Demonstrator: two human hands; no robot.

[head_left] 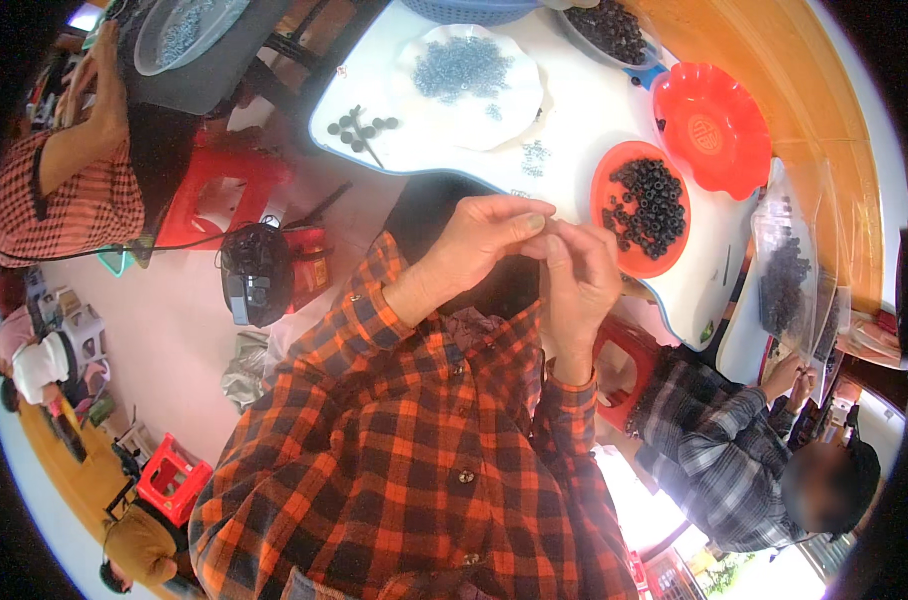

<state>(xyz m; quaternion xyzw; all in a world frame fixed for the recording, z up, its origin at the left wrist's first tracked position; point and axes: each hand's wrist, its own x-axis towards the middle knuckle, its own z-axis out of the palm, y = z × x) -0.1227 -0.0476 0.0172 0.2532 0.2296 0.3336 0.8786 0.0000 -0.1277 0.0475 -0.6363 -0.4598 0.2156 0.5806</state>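
My left hand [474, 245] and my right hand [582, 285] meet in front of my chest, just off the near edge of the white table [584, 110]. Thumbs and fingertips are pinched together on both; whatever lies between them is too small to make out. Close to my right hand, an orange-red plate [604, 207] carries many black ring-shaped pieces [654, 205]. Beyond my hands, a white wavy-rimmed plate [504, 125] holds a heap of small clear bluish pieces [462, 68]. More small clear pieces [535, 158] lie on the table between that plate and my fingers.
Black round pieces [359, 130] lie at the table's left end. A red wavy-rimmed bowl [724, 135] and a bowl of black pieces [609, 35] stand at far right. A co-worker in grey plaid [714, 440] sits right; another person's arm [84, 150] is at left, near a red stool [209, 195].
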